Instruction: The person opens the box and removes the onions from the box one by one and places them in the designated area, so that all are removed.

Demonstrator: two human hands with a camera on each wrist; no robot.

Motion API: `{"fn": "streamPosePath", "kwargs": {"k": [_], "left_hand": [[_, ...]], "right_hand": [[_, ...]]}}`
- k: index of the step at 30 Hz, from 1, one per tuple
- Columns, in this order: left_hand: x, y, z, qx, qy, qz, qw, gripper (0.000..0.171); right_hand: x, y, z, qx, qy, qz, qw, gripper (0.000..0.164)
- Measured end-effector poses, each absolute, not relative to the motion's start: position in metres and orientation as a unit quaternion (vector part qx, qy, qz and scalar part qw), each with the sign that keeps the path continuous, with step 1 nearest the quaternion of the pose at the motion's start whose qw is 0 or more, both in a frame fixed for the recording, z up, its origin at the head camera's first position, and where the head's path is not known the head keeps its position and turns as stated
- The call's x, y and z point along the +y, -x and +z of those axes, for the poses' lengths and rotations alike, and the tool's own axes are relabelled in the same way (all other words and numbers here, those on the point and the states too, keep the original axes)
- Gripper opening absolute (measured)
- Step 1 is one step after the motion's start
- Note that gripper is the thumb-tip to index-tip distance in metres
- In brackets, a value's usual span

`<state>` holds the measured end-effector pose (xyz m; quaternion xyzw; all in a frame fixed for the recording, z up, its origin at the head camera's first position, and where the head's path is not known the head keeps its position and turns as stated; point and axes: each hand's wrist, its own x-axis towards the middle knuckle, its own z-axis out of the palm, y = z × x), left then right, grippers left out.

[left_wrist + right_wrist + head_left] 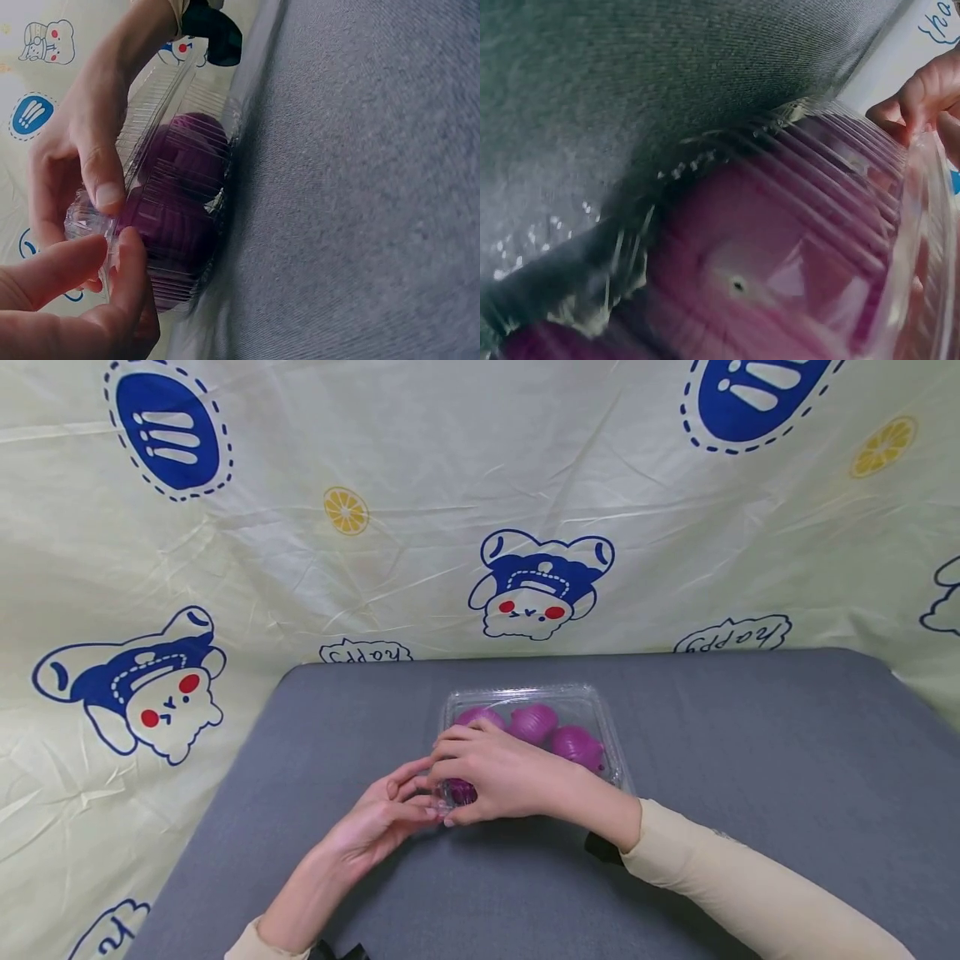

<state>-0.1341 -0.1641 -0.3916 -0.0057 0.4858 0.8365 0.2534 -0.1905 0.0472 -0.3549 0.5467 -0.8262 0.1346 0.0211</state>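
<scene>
A clear plastic container [613,747] with several purple onions [534,723] inside rests on the table in front of me. My left hand [367,827] is at its near left corner; in the left wrist view the thumb and a finger pinch the rim. Across the near left part reaches my right hand [506,772], covering some of the onions. Its thumb and fingers grip the same corner, where crumpled-looking clear plastic [84,217] shows between them. Close up in the right wrist view, a purple onion [757,300] lies behind the ribbed clear wall. Whether the lid is fastened at that corner is hidden.
The grey cloth-covered table [750,752] extends around the container. Behind it hangs a pale printed curtain [420,577]. Dark straps or camera mounts [603,849] sit at the wrists, close above the table.
</scene>
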Motion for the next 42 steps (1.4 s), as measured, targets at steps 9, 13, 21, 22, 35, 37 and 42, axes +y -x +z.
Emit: {"fn": "streamPosePath", "kwargs": {"k": [9,13,21,22,35,37,42], "left_hand": [[-0.164,0.133,-0.396,0.465,-0.024,0.847,0.256,0.072],[-0.164,0.133,-0.397,0.462,-0.034,0.850,0.252,0.071],[-0.162,0.133,-0.396,0.460,-0.012,0.852,0.249,0.071],[-0.161,0.133,-0.396,0.460,-0.009,0.853,0.248,0.070],[-0.159,0.133,-0.391,0.479,0.031,0.845,0.237,0.069],[-0.159,0.133,-0.392,0.480,0.029,0.844,0.237,0.069],[-0.158,0.133,-0.393,0.483,0.024,0.843,0.234,0.068]], "right_hand": [[0.036,0.196,-0.358,-0.825,-0.542,0.155,0.027,0.024],[0.034,0.198,-0.358,-0.827,-0.536,0.168,0.008,0.022],[0.035,0.200,-0.358,-0.823,-0.541,0.175,0.008,0.015],[0.035,0.200,-0.358,-0.822,-0.542,0.176,0.008,0.014],[0.029,0.201,-0.357,-0.807,-0.560,0.189,0.004,0.010],[0.028,0.200,-0.356,-0.803,-0.564,0.192,0.005,0.012],[0.027,0.198,-0.357,-0.800,-0.567,0.196,0.007,0.017]]}}
